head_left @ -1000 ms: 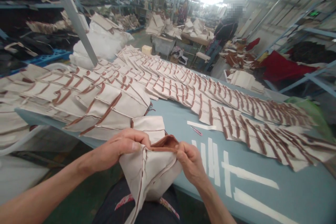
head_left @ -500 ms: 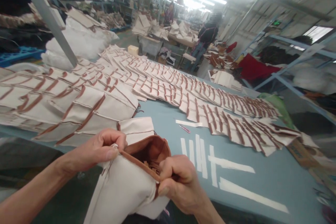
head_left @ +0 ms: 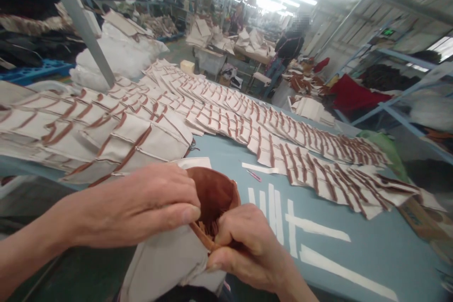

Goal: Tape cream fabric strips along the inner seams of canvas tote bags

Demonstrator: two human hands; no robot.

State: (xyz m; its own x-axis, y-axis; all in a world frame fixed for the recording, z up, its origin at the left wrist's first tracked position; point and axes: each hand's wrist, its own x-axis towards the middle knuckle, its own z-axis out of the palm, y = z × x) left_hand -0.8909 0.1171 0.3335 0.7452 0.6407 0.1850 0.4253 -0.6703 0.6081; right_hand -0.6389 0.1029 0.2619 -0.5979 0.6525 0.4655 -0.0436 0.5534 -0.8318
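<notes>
A cream fabric bag piece [head_left: 164, 259] with a brown lining hangs at the near edge of the table, its mouth facing up toward me. My left hand [head_left: 148, 203] grips the left part of the rim, thumb outside and fingers curled over the edge. On the right part of the rim, my right hand [head_left: 247, 250] pinches the brown edge between thumb and bent fingers. Small brown strips lie down inside the brown lining [head_left: 215, 193]. Behind the hands, another cream piece [head_left: 194, 163] is partly covered.
Overlapping rows of cream pieces with brown edging [head_left: 247, 127] cover the back and left of the blue table [head_left: 339, 264]. Several white strips [head_left: 276, 212] and a pink-handled tool [head_left: 254, 176] lie to the right. A person [head_left: 288, 52] stands farther back.
My left hand has shifted right along the rim, its back now covering more of the bag piece. The right hand keeps its pinch. The view has turned slightly left.
</notes>
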